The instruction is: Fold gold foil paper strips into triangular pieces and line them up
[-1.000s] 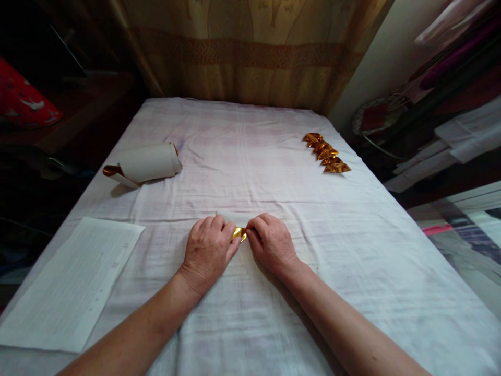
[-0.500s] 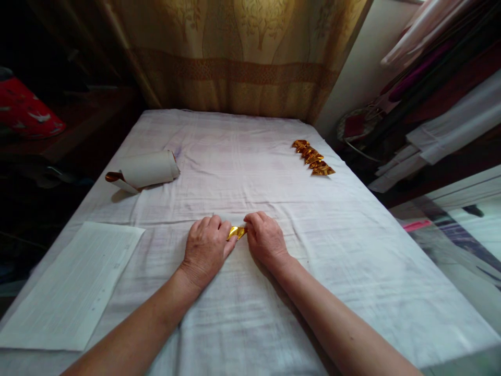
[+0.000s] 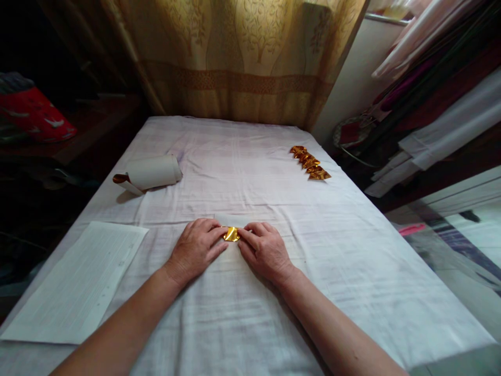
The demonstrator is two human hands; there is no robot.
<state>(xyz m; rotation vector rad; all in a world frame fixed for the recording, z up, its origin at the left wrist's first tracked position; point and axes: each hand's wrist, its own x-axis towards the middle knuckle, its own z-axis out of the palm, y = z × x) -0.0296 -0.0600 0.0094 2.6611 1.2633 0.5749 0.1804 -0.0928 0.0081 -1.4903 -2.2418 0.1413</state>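
A broad tabletop (image 3: 250,193) draped in pale checked cloth carries everything. At near left lies a flat white rectangular sheet of lined paper (image 3: 76,282); beyond it, a thick white paper roll (image 3: 152,173) with a gold inner side. The bare left hand (image 3: 199,243) and right hand (image 3: 262,248) face each other, their fingertips touching opposite ends; whether either truly pinches, I cannot tell. Far right, folded gold foil pieces (image 3: 311,163) overlap in a slanting row. Smallest, the shiny gold foil piece (image 3: 231,234) lies directly between the hands, seemingly crosswise, neither hand nearer.
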